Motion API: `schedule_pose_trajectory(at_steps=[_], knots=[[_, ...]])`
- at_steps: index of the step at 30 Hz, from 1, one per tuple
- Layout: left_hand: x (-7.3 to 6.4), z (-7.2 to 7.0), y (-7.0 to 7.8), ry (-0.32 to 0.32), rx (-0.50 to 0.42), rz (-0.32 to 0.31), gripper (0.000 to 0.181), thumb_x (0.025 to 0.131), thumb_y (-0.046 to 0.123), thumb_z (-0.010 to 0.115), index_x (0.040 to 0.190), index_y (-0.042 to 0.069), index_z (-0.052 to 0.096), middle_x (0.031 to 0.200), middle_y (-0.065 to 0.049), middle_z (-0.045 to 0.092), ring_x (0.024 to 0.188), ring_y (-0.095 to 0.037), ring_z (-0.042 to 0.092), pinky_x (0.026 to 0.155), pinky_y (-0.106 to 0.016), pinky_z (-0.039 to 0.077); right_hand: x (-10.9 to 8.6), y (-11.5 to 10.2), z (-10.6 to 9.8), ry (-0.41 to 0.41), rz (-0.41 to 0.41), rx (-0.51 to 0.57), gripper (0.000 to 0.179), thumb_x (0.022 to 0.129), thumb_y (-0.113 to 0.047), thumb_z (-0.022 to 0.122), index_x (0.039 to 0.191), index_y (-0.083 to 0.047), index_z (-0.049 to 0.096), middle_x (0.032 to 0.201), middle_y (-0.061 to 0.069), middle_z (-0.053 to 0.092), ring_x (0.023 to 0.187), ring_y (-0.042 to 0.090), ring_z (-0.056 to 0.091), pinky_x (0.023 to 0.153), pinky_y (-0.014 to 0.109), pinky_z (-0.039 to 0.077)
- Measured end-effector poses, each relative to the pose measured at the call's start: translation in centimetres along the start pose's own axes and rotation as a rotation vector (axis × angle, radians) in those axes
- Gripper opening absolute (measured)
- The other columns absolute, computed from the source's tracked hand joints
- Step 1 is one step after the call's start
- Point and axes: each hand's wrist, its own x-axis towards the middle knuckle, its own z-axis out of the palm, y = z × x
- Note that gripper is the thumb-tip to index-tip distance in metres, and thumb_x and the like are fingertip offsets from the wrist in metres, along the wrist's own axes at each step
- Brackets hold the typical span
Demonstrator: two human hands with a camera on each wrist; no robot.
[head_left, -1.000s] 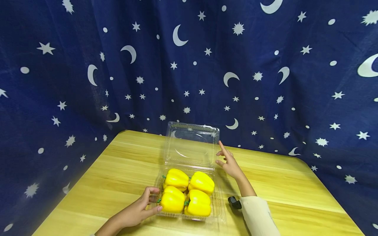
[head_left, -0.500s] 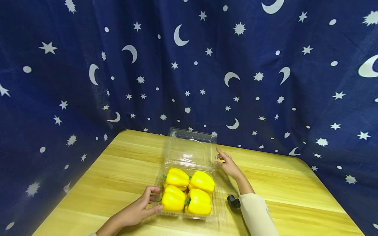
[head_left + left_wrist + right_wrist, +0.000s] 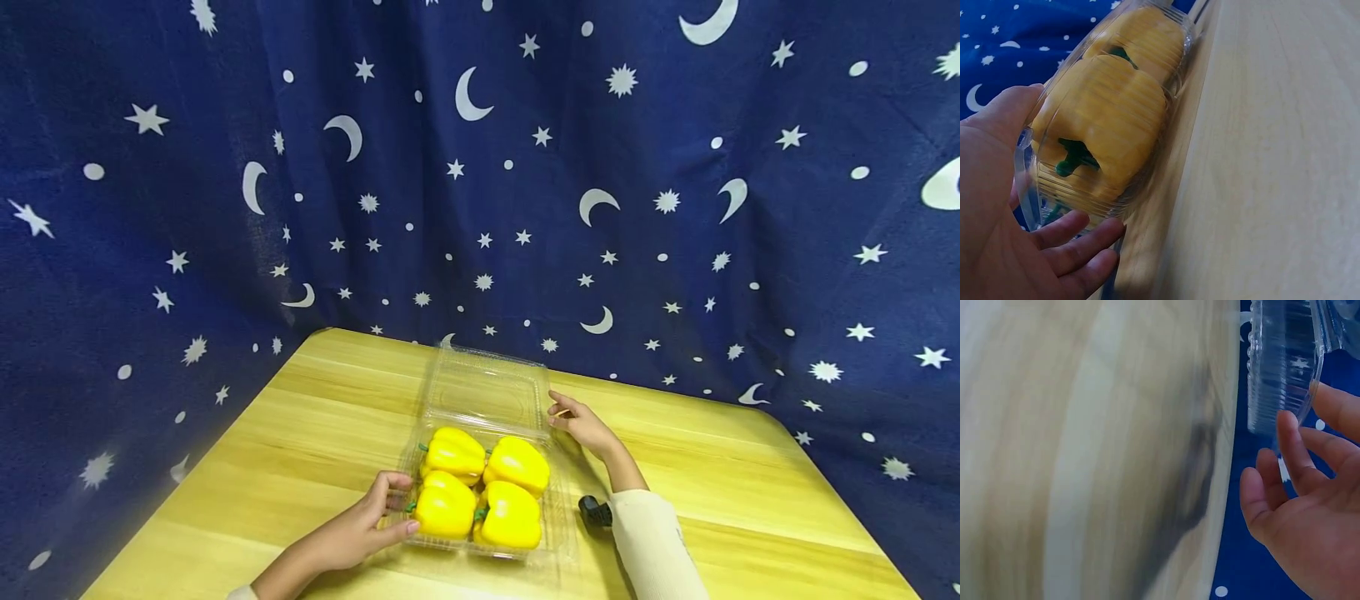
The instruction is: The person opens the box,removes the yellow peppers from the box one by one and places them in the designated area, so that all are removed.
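Several yellow bell peppers (image 3: 445, 505) with green stems lie in the base of a clear plastic clamshell container (image 3: 557, 533). Its lid (image 3: 487, 390) is tipped back, away from the person. My left hand (image 3: 363, 521) holds the base's near left corner, thumb along the front and fingers at the left side; the left wrist view shows this hand (image 3: 1016, 206) around the corner beside a pepper (image 3: 1100, 119). At the lid's right edge is my right hand (image 3: 588, 429). In the right wrist view its loosely bent fingers (image 3: 1297, 450) meet the lid's ribbed side (image 3: 1282, 369).
Light wood-grain table (image 3: 720, 483) lies under the container, extending to both sides. A dark blue curtain (image 3: 540, 183) with moons and stars hangs behind and at the left. A small black object (image 3: 595, 511) is beside the right cuff.
The lid has swung further back and lower, with my right hand coming down beside it. My left hand keeps its place on the base. The head view has shifted slightly.
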Motion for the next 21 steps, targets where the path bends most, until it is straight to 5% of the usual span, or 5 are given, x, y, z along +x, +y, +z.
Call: schedule_pose_trajectory(at_steps=[9,21], knots=[[0.14,0.03,0.38,-0.004,0.002,0.001,0.055,0.096,0.035,0.045,0.130,0.002,0.017,0.137,-0.024,0.020,0.121,-0.044,0.036,0.090,-0.055,0.041,-0.01,0.33,-0.20,-0.064,0.034,0.031,0.052,0.094,-0.004,0.043,0.139,0.011,0.021,0.117,0.029,0.045,0.107,0.034,0.048,0.093,0.046,0.040],[0.01,0.11,0.38,0.004,0.002,-0.011,0.054,0.096,0.035,0.045,0.130,0.003,0.018,0.137,-0.023,0.021,0.121,-0.042,0.037,0.090,-0.054,0.042,0.24,-0.01,-0.15,-0.027,0.072,0.004,0.055,0.094,-0.008,0.043,0.141,0.006,0.020,0.118,0.026,0.046,0.096,0.026,0.048,0.069,0.028,0.038]])
